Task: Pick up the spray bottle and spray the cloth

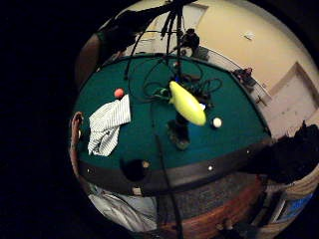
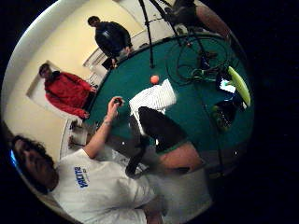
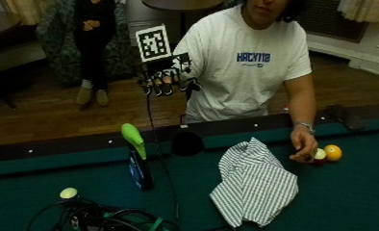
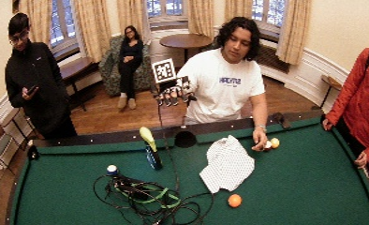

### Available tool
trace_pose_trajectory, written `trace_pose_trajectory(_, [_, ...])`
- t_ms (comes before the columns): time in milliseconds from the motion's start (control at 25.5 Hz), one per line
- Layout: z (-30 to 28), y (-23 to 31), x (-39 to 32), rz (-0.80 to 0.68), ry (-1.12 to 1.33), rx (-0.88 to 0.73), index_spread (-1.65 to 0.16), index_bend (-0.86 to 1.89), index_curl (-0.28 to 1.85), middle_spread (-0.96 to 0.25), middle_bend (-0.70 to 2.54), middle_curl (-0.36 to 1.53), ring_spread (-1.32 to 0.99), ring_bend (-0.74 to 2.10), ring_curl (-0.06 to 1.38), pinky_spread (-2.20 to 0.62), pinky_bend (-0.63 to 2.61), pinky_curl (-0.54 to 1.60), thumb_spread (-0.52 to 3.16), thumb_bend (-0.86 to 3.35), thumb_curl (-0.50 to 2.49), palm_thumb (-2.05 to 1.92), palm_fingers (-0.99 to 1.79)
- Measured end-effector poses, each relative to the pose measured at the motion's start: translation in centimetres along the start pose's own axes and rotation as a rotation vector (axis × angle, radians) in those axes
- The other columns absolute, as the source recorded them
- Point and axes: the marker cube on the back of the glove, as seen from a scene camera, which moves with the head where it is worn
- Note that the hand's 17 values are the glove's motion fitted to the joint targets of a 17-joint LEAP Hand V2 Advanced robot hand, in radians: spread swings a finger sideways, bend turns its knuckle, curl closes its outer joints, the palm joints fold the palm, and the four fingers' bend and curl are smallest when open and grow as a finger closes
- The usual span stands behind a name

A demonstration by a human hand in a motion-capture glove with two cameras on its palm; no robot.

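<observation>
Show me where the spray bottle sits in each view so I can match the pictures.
Little finger side palm view: spray bottle, beside the cables.
Thumb side palm view: spray bottle, near the felt's edge.
Outside view: spray bottle, standing beside the pocket.
Wide outside view: spray bottle.
Shared landmark: striped cloth, lying on the felt.

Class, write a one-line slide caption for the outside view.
Gloved right hand raised above the pool table; spray bottle stands untouched beside striped cloth.

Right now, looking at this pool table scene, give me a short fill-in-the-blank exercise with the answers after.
1. The spray bottle stands upright on the green ____.
2. The striped cloth lies between the spray bottle and the person's ____ hand.
3. The gloved right hand holds ____ and is raised above the table.

Answers: table; bare; nothing
</observation>
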Motion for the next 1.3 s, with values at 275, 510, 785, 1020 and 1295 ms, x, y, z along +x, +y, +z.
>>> trace_pose_trajectory(275, [2.6, 2.0, 3.2, 0.14, 0.052, 0.007, -0.43, 0.17, 0.26, -0.07, 0.19, 0.23, -0.06, 0.26, 0.2, 0.22, 0.28, 0.24, 1.06, 0.07, 0.22, 0.4, 0.51])
trace_pose_trajectory(510, [5.1, 4.3, 5.0, 0.316, 0.039, 0.038, -0.43, 0.16, 0.27, -0.07, 0.19, 0.25, -0.06, 0.26, 0.22, 0.22, 0.28, 0.26, 1.09, 0.05, 0.25, 0.44, 0.51])
trace_pose_trajectory(785, [7.2, 7.3, 6.7, 0.481, -0.021, 0.08, -0.43, 0.13, 0.26, -0.06, 0.18, 0.26, -0.06, 0.33, 0.25, 0.23, 0.28, 0.28, 1.11, 0.03, 0.28, 0.49, 0.55])
trace_pose_trajectory(1020, [8.4, 8.7, 8.3, 0.609, -0.109, 0.146, -0.41, 0.13, 0.26, -0.07, 0.21, 0.29, -0.06, 0.41, 0.28, 0.21, 0.27, 0.29, 1.12, 0.02, 0.3, 0.53, 0.7])
trace_pose_trajectory(1295, [10.7, 7.0, 11.2, 0.745, -0.382, 0.215, -0.37, 0.11, 0.25, -0.09, 0.25, 0.33, -0.09, 0.44, 0.31, 0.11, 0.3, 0.31, 1.14, 0.06, 0.35, 0.67, 0.87])
